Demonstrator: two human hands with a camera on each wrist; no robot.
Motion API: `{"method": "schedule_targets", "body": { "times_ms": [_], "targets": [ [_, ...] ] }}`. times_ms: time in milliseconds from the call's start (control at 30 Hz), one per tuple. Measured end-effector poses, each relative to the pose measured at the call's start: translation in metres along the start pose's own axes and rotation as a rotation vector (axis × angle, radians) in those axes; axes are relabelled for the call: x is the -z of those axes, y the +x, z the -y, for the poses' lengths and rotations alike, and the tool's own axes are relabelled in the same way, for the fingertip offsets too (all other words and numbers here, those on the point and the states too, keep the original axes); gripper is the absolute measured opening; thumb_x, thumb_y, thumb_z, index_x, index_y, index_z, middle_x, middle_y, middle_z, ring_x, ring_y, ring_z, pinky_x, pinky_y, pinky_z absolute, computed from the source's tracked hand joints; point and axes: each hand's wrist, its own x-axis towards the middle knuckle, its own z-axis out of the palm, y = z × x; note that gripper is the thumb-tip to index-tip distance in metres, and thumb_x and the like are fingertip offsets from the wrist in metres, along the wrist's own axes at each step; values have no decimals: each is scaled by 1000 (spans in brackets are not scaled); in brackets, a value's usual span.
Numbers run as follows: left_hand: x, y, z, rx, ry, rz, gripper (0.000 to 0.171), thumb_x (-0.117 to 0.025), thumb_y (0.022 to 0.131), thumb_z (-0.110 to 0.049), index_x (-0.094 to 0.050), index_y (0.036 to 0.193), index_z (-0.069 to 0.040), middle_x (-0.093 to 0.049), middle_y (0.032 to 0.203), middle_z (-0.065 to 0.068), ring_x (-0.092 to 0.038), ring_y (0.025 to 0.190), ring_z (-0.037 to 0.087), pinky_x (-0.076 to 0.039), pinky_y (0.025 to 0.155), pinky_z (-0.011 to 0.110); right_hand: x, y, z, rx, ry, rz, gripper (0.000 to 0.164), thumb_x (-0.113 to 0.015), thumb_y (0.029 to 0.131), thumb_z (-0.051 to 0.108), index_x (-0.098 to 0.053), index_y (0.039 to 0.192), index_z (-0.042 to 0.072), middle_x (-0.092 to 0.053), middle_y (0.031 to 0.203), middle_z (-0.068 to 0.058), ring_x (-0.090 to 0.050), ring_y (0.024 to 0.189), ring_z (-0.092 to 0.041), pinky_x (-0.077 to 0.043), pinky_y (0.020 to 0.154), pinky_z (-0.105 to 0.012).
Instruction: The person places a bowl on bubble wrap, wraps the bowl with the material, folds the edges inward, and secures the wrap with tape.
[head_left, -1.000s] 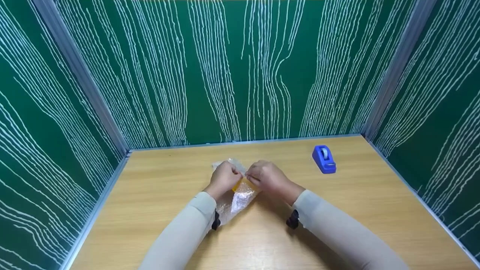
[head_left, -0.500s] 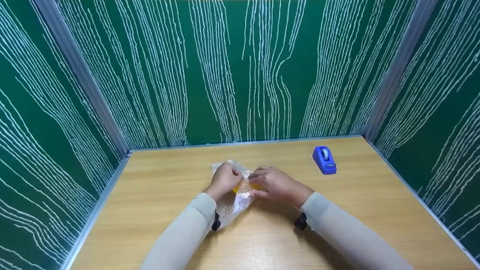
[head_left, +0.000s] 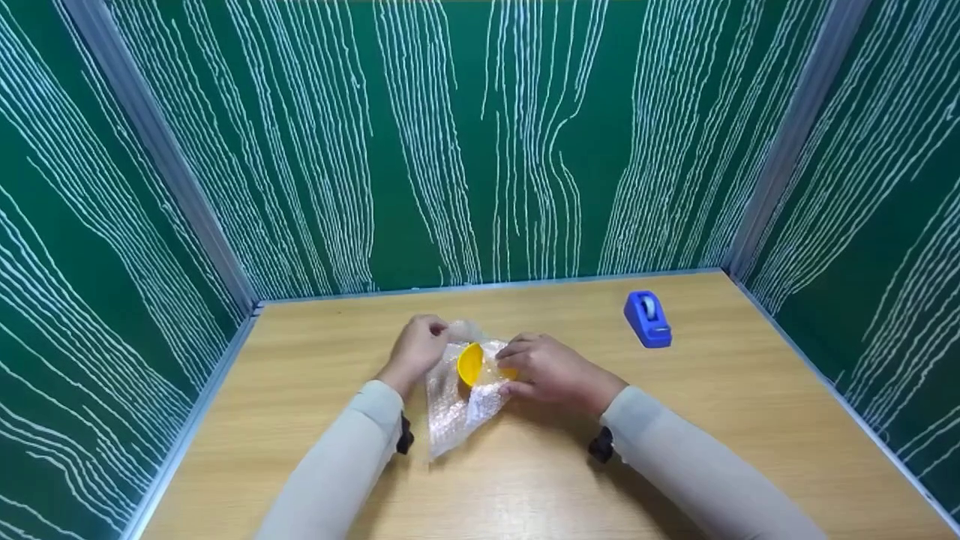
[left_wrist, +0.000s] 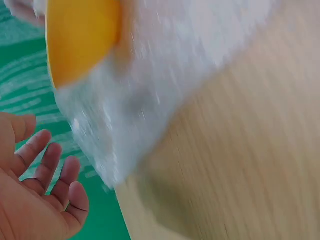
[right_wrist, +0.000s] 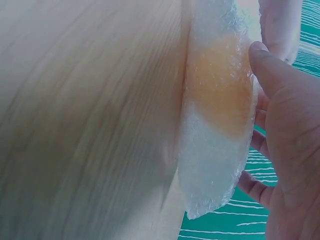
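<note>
A yellow cup (head_left: 470, 365) lies on its side, its round mouth facing left. Bubble wrap (head_left: 448, 416) spreads beneath it and folds over its right part. My right hand (head_left: 551, 373) holds the wrapped side, thumb toward me and fingers on the far side. Through the film in the right wrist view, the cup (right_wrist: 222, 85) looks pale orange. My left hand (head_left: 418, 349) is by the wrap's far left corner. In the left wrist view its fingers (left_wrist: 62, 187) are loosely bent and apart from the wrap, with nothing between them.
A blue tape dispenser (head_left: 649, 320) with a roll in it stands at the back right of the wooden table (head_left: 315, 390). Green panels (head_left: 420, 150) with wavy white lines enclose the table on the back and sides.
My left hand has drawn away to the left, and the cup's mouth now shows. My right hand has gone from pinching the wrap's edge to holding the wrapped side.
</note>
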Motion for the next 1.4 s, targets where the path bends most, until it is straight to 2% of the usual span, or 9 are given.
{"method": "schedule_targets", "body": {
  "times_ms": [133, 233, 333, 567, 700, 900, 1100, 1233, 1400],
  "targets": [
    [8, 9, 19, 63, 63, -13, 38, -67, 112, -18, -71, 146, -2, -69, 150, 19, -65, 141, 38, -54, 127, 54, 0, 0, 0, -5, 5, 12, 52, -74, 109, 54, -81, 139, 12, -77, 149, -6, -68, 140, -31, -53, 126, -55],
    [7, 16, 33, 123, 116, -4, 52, -65, 113, -23, -60, 159, 0, -60, 164, 22, -55, 155, 40, -43, 135, 56, 0, -2, 0, 1, -1, 4, 51, -75, 108, 54, -82, 138, 13, -78, 148, -5, -70, 139, -30, -55, 125, -54],
    [5, 17, 40, 159, 177, 12, 63, -63, 113, -28, -50, 168, 1, -51, 169, 24, -46, 159, 42, -35, 140, 56, -1, -3, 0, 0, -5, -1, 49, -76, 108, 53, -83, 138, 14, -79, 146, -3, -71, 137, -28, -57, 123, -52],
    [6, 10, 37, 145, 300, 70, 56, -74, 107, -28, -65, 151, 4, -54, 145, 20, -45, 137, 38, -45, 129, 56, -1, 0, 2, -11, -3, 17, 46, -77, 108, 50, -82, 138, 15, -78, 147, -2, -71, 138, -28, -55, 125, -53],
    [9, 8, 33, 146, 315, 92, 57, -83, 102, -28, -67, 145, 6, -51, 145, 21, -42, 137, 38, -47, 125, 50, 1, 1, 2, -20, 1, 30, 46, -77, 108, 49, -82, 139, 15, -78, 148, -2, -70, 139, -28, -54, 126, -53],
    [10, 9, 34, 137, 237, 69, 58, -87, 98, -22, -66, 146, 4, -53, 147, 22, -45, 138, 39, -45, 128, 51, 2, 3, 2, 25, -32, 18, 47, -80, 107, 45, -81, 139, 11, -80, 145, -5, -71, 136, -31, -57, 121, -54],
    [6, 15, 40, 165, 66, 62, 34, -75, 110, -20, -69, 140, -6, -66, 142, 15, -58, 129, 32, -51, 128, 50, 3, 3, 4, 0, -14, 37, 47, -79, 107, 47, -81, 140, 12, -79, 145, -4, -70, 137, -30, -56, 123, -53],
    [8, 17, 39, 186, -22, 41, 23, -65, 117, -21, -75, 135, -10, -72, 137, 12, -63, 122, 30, -58, 120, 48, 4, 4, 5, 7, -16, 27, 45, -80, 107, 43, -82, 138, 11, -79, 145, -6, -71, 137, -31, -56, 123, -53],
    [12, 18, 33, 189, -29, 18, 23, -68, 116, -22, -81, 132, -12, -75, 127, 10, -66, 113, 28, -64, 109, 44, 4, 4, 5, 11, -31, 20, 42, -80, 108, 42, -83, 135, 10, -79, 145, -6, -71, 137, -32, -56, 123, -54]
  ]
}}
